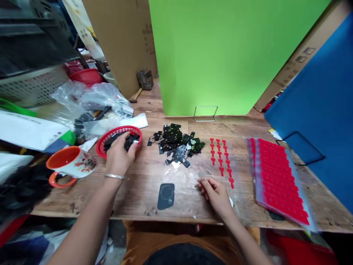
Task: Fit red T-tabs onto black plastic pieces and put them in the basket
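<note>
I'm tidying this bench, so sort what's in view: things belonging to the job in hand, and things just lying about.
Likely in the job:
- basket, left hand in it
- black pieces, heaped
- red tabs, beyond the right hand
- red stack

Seemingly lying about:
- mug
- hammer
- plastic bag

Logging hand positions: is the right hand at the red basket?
No, the left hand is at the red basket; the right hand sits apart.
</note>
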`<state>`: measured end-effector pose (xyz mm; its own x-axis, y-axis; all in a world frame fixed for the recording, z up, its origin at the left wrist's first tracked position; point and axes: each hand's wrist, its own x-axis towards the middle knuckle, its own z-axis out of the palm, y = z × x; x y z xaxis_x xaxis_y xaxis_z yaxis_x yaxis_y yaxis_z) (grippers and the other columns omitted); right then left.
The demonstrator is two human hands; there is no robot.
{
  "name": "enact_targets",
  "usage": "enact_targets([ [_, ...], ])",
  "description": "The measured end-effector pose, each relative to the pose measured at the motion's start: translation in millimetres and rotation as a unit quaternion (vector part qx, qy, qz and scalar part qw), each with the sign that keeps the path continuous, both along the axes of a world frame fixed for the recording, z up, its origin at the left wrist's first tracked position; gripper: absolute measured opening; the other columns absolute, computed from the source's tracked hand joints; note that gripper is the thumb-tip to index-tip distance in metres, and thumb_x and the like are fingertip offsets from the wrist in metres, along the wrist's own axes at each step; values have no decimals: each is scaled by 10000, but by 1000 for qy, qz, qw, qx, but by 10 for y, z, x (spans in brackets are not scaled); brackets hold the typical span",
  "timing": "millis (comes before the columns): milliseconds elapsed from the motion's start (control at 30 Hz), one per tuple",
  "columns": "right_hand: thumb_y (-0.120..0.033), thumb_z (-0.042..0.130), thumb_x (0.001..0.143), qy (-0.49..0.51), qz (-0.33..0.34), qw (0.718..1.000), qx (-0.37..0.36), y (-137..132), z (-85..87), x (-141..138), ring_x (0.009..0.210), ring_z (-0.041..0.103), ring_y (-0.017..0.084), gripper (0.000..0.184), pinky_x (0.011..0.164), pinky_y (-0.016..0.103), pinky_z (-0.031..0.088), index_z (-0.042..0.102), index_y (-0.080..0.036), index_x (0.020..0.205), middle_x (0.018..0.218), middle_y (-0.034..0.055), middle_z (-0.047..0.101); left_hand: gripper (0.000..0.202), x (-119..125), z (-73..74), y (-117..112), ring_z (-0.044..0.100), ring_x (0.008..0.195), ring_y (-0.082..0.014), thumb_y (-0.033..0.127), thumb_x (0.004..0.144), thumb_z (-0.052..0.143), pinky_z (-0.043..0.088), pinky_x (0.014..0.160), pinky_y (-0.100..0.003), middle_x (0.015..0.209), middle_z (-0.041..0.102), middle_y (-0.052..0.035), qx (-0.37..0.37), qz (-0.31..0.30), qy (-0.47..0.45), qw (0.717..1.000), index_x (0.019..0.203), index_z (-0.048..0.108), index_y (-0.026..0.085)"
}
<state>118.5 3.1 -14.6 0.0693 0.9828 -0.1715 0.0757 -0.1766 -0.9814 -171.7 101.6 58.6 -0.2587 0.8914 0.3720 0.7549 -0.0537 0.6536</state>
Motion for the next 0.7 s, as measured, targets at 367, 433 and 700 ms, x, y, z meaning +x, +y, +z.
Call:
enact_targets([
  [367, -415, 497, 813, -32, 21, 999, 8, -85, 51, -73, 502, 449, 99, 305, 452, 198, 326, 644, -147, 827, 635, 17, 577, 284, 754, -669, 59, 556, 823, -223, 399, 709, 588, 402, 741, -313, 821, 622, -91, -148, -129, 136, 971, 847, 605, 152],
  [433, -407, 491, 818, -39, 22, 999, 7, -106, 67, -53, 514, 463, 104, 300, 464, 201, 339, 645, -149, 829, 638, 18, 581, 245, 785, -710, 90, 550, 819, -215, 364, 692, 613, 394, 722, -298, 828, 613, -79, -152, -116, 137, 972, 830, 584, 163],
  [700, -322, 530, 800, -121, 13, 986, 113, -96, 121, -76, 842, 566, 194, 258, 716, 286, 442, 622, -186, 999, 953, 78, 624, 88, 728, -411, -152, 553, 669, -157, 262, 747, 538, 382, 628, -245, 720, 621, -9, -151, -212, 53, 964, 784, 585, 197],
])
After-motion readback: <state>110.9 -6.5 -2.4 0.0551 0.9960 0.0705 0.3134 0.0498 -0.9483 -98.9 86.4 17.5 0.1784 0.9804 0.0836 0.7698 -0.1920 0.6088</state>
